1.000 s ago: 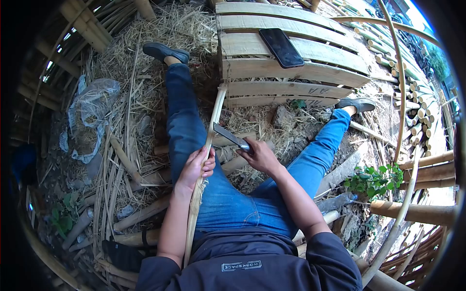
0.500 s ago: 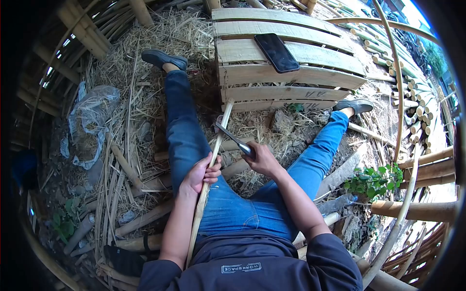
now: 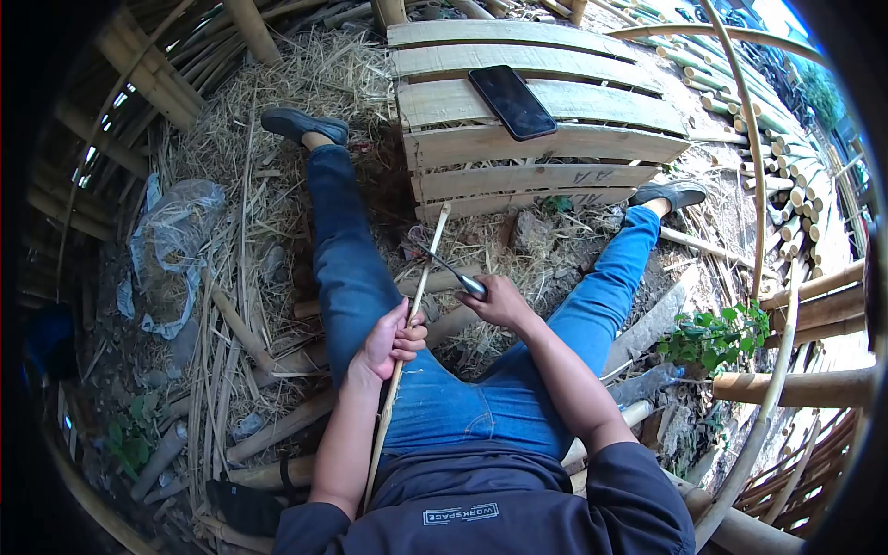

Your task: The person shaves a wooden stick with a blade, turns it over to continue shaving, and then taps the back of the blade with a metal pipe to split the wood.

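Note:
A long pale bamboo strip [image 3: 415, 305] slants from under my left arm up between my legs, its far end near the wooden crate. My left hand [image 3: 396, 342] is closed around the strip at about mid-length, over my left thigh. In my right hand [image 3: 497, 302] is a knife [image 3: 453, 271] with a dark handle. Its blade points up and left and lies across the strip, above my left hand. Whether the edge is biting into the strip is too small to tell.
A slatted wooden crate [image 3: 546, 143] stands ahead, with a phone [image 3: 511, 102] on top. Bamboo poles [image 3: 795, 194] are stacked at the right. Straw and bamboo scraps cover the ground. A plastic bag [image 3: 176, 245] lies at the left; a leafy plant [image 3: 717, 340] grows at the right.
The strip has turned slightly and looks narrower, with its far end a little lower. The knife has shifted slightly down with my right hand. The whole view has moved a little.

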The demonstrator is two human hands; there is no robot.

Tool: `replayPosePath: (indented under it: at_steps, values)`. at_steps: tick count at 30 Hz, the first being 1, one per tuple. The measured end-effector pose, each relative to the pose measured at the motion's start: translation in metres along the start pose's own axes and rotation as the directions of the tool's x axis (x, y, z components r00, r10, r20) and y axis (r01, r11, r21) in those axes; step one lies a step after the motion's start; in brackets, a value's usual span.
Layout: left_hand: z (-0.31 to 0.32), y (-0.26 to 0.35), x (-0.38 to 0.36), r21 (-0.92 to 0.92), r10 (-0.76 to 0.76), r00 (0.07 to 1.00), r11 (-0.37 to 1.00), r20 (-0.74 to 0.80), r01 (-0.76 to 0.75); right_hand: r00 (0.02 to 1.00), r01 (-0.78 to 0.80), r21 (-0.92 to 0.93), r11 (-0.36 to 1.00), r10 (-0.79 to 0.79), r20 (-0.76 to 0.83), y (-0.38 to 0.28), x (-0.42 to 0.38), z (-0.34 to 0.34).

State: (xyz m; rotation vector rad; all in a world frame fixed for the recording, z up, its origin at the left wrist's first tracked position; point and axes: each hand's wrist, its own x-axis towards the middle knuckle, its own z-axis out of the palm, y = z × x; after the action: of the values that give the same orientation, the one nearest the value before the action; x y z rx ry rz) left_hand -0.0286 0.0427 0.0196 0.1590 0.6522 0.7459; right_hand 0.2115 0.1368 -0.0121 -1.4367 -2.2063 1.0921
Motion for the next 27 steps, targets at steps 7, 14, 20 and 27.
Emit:
replayPosePath:
  at_steps: [7, 14, 20, 27]
  values:
    - [0.034, -0.022, -0.001, 0.403, 0.219, 0.929, 0.911, -0.299, -0.085, 0.978, -0.053, -0.127, 0.991, 0.026, -0.209, 0.02, 0.005, 0.014]
    - [0.044, -0.032, -0.006, 0.525, 0.334, 0.875, 0.844, -0.35, -0.112, 0.968, -0.071, -0.183, 0.981, 0.024, -0.249, 0.023, 0.013, 0.011]
    - [0.04, -0.045, -0.007, 0.529, 0.29, 0.908, 0.843, -0.303, -0.093, 0.85, -0.269, -0.119, 0.956, 0.177, -0.496, 0.033, 0.024, 0.0]
    - [0.034, -0.037, -0.004, 0.438, 0.212, 0.92, 0.898, -0.33, -0.05, 0.931, -0.191, -0.164, 0.968, 0.126, -0.342, 0.056, 0.026, 0.0]
